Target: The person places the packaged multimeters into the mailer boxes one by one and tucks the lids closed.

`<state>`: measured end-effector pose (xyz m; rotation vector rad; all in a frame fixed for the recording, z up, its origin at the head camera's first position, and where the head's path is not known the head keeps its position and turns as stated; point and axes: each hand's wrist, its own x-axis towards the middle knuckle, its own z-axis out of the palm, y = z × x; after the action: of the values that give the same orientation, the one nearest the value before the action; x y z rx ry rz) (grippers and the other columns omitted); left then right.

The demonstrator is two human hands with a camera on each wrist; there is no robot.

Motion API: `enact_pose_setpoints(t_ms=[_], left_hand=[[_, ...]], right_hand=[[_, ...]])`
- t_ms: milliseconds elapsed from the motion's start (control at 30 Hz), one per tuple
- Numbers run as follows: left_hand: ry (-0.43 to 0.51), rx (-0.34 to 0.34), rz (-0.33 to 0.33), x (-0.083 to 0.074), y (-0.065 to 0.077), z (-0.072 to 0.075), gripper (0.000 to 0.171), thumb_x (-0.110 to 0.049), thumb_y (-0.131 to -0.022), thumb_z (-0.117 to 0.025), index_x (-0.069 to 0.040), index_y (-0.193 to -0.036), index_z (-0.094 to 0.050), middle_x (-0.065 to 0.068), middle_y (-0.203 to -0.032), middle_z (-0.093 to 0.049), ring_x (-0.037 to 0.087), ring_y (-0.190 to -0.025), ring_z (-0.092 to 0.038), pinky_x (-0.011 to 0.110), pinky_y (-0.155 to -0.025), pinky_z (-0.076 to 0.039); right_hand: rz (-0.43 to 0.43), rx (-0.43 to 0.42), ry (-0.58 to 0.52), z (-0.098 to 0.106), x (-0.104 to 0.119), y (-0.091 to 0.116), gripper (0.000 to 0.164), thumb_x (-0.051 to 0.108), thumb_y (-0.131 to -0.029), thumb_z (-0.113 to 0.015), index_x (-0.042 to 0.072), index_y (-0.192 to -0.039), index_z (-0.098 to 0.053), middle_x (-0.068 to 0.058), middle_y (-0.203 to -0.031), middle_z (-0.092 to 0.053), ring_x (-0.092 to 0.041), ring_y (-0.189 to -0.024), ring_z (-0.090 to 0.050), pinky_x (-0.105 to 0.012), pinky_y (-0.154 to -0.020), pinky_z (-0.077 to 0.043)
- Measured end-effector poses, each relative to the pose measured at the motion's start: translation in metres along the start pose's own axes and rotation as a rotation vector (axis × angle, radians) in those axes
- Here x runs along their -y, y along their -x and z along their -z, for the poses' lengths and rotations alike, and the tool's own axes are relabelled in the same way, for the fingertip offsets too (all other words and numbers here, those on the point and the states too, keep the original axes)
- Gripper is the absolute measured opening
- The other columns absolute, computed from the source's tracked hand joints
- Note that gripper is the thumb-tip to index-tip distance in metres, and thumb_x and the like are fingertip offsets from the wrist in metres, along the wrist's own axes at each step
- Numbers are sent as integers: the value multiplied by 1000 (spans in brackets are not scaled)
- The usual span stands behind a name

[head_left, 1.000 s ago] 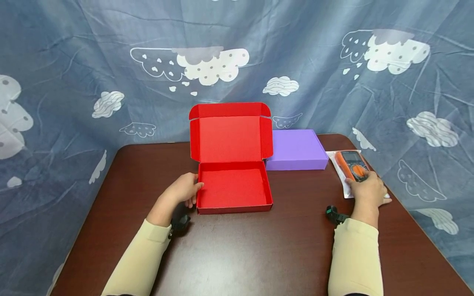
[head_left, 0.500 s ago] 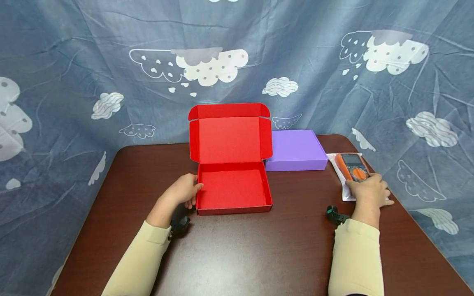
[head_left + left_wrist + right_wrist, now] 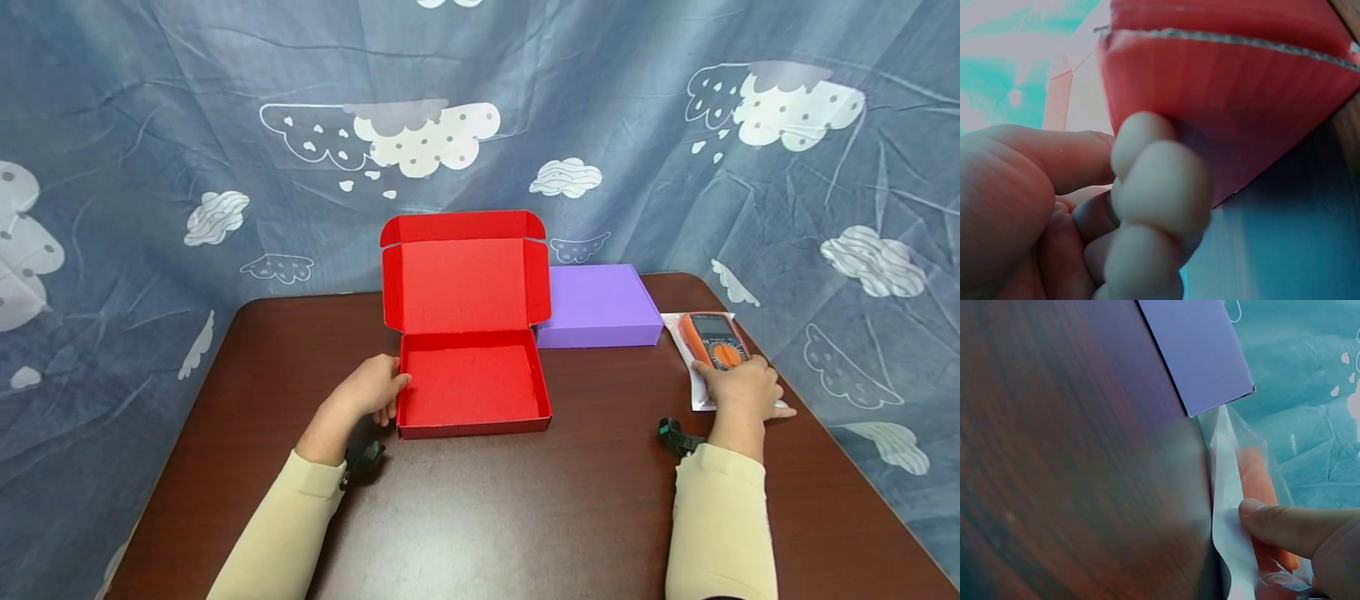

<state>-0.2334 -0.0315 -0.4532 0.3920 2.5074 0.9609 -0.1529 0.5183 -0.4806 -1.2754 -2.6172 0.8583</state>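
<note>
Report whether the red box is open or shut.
Open. The red cardboard box has its lid standing up at the back, its inside floor in plain sight.

Red box (image 3: 474, 426) — matt cardboard; table (image 3: 480, 517) — glossy wood.

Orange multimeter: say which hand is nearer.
Right: the right hand grips the orange multimeter at its near end; the left hand is to its left, at the red cardboard box.
</note>
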Motion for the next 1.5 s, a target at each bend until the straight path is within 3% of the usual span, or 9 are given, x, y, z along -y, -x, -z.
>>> enact_pose_setpoints(t_ms=[267,533,733,1200,1500], left_hand=[[-2,-5,-4,2,-1,-2,18,-11,-103,-61,6,-100,-58,12,-55,-61,21,-42,-62,33,-46,-54],[2,-7,-4,2,-1,-2,17,-11,-103,-61,6,-103,-59,12,-56,-61,22,-43,-62,33,-47,-55],[-2,-7,-7,0,0,-2,18,-11,-103,-62,6,-101,-58,12,-56,-61,21,-43,-62,33,-46,-54],[-2,-4,-9,2,1,-2,18,-12,-103,-61,6,-100,-58,12,-56,-61,22,-43,-62,33,-46,-54],[8,-10,-15,2,1,-3,16,-11,-103,-61,4,-98,-58,12,-56,-61,22,-43,-62,33,-46,-54]], right_hand=[[-4,-27,0,0,-1,-4,100,49,-89,-71,-17,-149,-26,-44,-141,-36,-65,-135,-30,-79,-110,-1],[1,11,46,6,1,0,101,48,-89,-70,-20,-147,-24,-46,-140,-33,-65,-131,-31,-77,-109,-15],[6,50,72,7,1,4,104,48,-90,-70,-23,-146,-18,-48,-140,-25,-66,-132,-26,-78,-108,-16],[-7,26,38,7,3,4,97,41,-88,-72,-21,-145,-24,-45,-133,-38,-63,-128,-33,-76,-105,-20],[-30,17,42,6,1,1,99,44,-87,-71,-21,-145,-25,-44,-134,-38,-62,-128,-33,-76,-102,-23]])
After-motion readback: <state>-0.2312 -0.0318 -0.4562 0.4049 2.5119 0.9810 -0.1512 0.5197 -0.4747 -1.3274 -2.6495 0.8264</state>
